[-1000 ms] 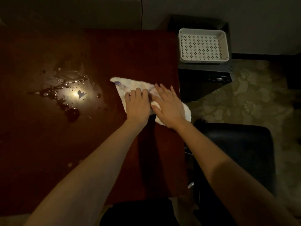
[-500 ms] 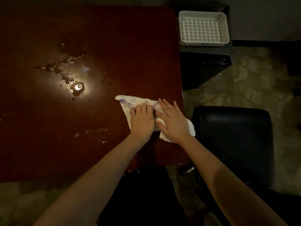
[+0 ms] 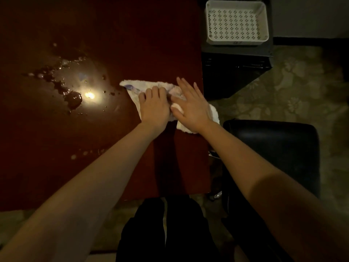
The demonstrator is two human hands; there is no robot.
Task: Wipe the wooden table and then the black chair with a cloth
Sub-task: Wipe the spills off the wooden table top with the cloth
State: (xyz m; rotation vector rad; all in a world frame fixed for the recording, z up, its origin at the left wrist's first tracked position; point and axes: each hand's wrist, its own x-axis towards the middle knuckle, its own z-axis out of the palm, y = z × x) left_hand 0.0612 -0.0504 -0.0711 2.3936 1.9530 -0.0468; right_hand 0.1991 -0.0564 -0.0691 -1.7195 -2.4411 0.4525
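Note:
A white cloth (image 3: 132, 87) lies on the dark red wooden table (image 3: 132, 35) near its right edge, one corner hanging over that edge. My left hand (image 3: 154, 106) rests on the cloth's middle with its fingers curled into the fabric. My right hand (image 3: 190, 104) presses flat on the cloth beside it, fingers straight and spread. A puddle of spilled liquid (image 3: 72, 98) with scattered drops glistens on the table left of the cloth. The black chair (image 3: 272, 154) stands to the right of the table, below the cloth's overhanging corner.
A white perforated plastic basket (image 3: 237, 22) sits on a black cabinet (image 3: 236, 72) at the upper right, against the table's side. Patterned floor (image 3: 294, 87) spreads right of the cabinet. My dark trouser legs (image 3: 166, 233) show below the table's near edge.
Both hands have stayed pressed on the cloth by the right edge, sliding it toward me and then back out over the table. The view keeps shifting with my head.

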